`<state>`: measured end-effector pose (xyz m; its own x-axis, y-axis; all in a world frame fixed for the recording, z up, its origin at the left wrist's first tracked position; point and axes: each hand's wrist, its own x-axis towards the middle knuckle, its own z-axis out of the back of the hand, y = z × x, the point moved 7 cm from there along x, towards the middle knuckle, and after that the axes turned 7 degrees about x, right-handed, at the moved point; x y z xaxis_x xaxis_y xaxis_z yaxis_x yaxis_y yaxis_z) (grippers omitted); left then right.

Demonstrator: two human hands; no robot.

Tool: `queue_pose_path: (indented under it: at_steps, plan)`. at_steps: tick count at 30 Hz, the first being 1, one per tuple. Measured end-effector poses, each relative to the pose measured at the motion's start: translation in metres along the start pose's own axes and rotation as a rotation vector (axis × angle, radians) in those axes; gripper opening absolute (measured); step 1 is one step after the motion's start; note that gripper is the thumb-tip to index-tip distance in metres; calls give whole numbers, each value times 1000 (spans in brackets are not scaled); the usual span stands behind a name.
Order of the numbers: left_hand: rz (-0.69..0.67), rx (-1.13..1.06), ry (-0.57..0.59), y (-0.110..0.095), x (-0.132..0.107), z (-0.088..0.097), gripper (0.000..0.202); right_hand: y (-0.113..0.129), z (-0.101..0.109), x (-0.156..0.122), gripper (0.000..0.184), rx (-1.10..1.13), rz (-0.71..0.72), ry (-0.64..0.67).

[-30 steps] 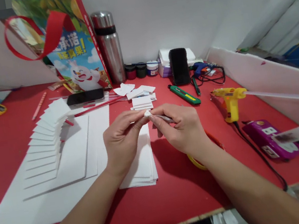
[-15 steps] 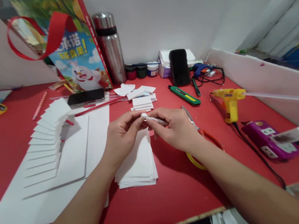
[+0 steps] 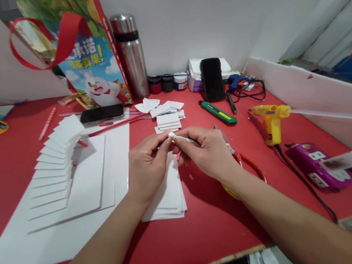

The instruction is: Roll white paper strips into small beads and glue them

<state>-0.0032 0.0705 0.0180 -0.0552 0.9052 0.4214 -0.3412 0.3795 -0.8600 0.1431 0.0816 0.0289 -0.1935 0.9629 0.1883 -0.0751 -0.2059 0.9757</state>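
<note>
I see my left hand and right hand meet fingertip to fingertip, each pinching the small white piece between thumb and forefinger. The piece sits right at those fingertips, held above the stack of white sheets on the red table.

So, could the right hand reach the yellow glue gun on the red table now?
Probably yes: mostly bare red table lies between the right hand and the yellow glue gun, though it and the left hand pinch a small white piece.
</note>
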Motion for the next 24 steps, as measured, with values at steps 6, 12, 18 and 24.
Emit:
queue_pose_path:
  at_steps: [6,12,18,24]
  plan:
    - [-139,102,-24,-13,-8,-3,27,4,4,0,19,-103,81,26]
    - [117,-241,117,1,5,-2,15,15,7,2,18,-225,214,121]
    - [82,-261,231,1,8,-5,21,12,7,3,19,-226,200,130]
    - [139,-236,209,6,7,-8,26,4,11,7,21,-245,113,80]
